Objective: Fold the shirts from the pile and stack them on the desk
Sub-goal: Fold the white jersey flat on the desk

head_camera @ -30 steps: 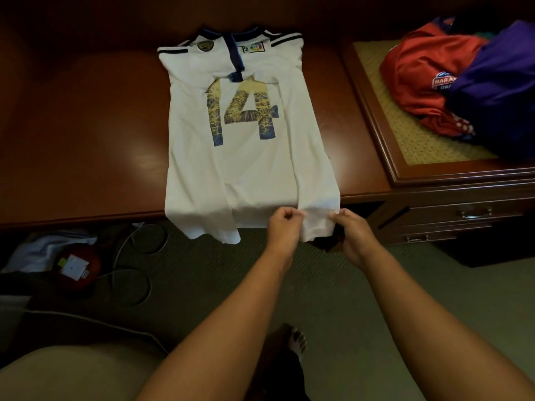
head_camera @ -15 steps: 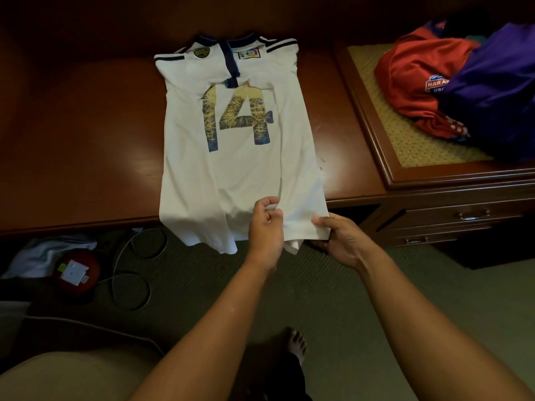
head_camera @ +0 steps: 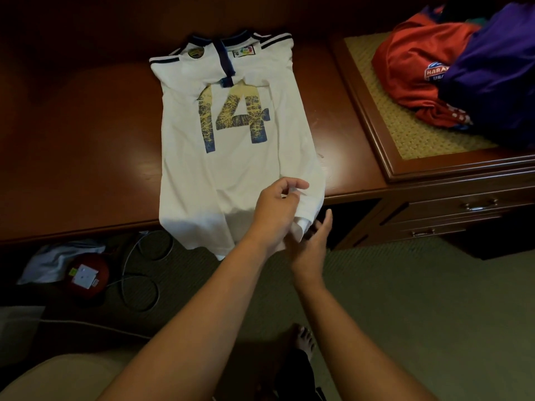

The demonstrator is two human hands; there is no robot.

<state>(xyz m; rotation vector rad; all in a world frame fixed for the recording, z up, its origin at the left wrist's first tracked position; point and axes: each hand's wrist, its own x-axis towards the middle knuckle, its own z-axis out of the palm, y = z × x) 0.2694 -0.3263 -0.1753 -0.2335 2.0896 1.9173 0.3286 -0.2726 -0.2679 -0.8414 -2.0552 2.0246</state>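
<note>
On the desk (head_camera: 86,146), white shirt (head_camera: 231,169) reads "14", left hand (head_camera: 275,209) pinching hem

White shirt (head_camera: 231,157): large "14". Red shirt (head_camera: 411,68): badge reads "HARA", rest hidden.

Shirt (head_camera: 231,169) on desk (head_camera: 86,140); pile (head_camera: 463,68) right.

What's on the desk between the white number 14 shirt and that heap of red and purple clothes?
In the head view, only bare polished desk top and the raised wooden rim of the woven-topped side unit lie between the white shirt and the pile.
</note>
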